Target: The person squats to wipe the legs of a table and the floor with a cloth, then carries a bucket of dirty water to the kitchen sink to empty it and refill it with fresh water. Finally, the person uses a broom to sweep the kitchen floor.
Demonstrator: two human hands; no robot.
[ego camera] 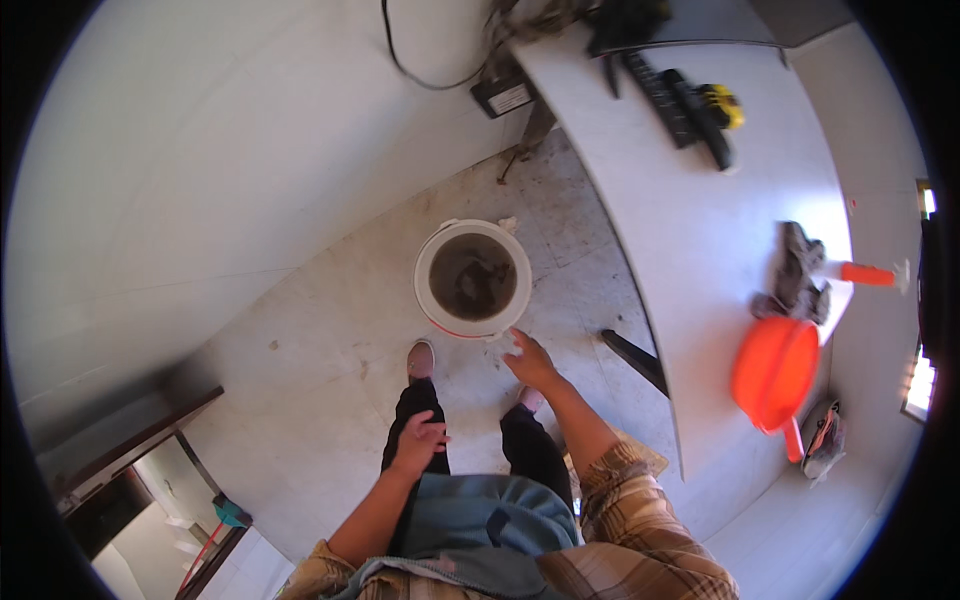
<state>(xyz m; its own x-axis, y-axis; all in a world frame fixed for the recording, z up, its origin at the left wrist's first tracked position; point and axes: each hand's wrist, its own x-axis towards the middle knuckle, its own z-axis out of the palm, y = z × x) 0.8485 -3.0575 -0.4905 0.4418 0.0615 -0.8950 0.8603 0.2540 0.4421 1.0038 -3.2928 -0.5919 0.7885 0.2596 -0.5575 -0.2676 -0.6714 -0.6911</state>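
Observation:
On the floor before me stands a white bucket [520,279] with murky grey-brown water [480,255] in it; something dark shows in the water. My right hand [531,361] reaches out near the bucket's lower right rim, fingers apart, with nothing in it. Whether its fingertips touch the rim I cannot tell. My left hand [420,444] hangs over my left leg, fingers loosely spread and holding nothing. A pale scrap [508,224] lies at the bucket's upper right edge.
A white table [637,195] to the right carries remote controls [664,101], a yellow-black tape measure [721,106], a crumpled grey cloth [793,274], an orange-red dipper [776,371] and an orange spray bottle [866,274]. A bagged shoe [823,442] sits beyond. A doorway with a teal-headed broom [231,511] opens lower left.

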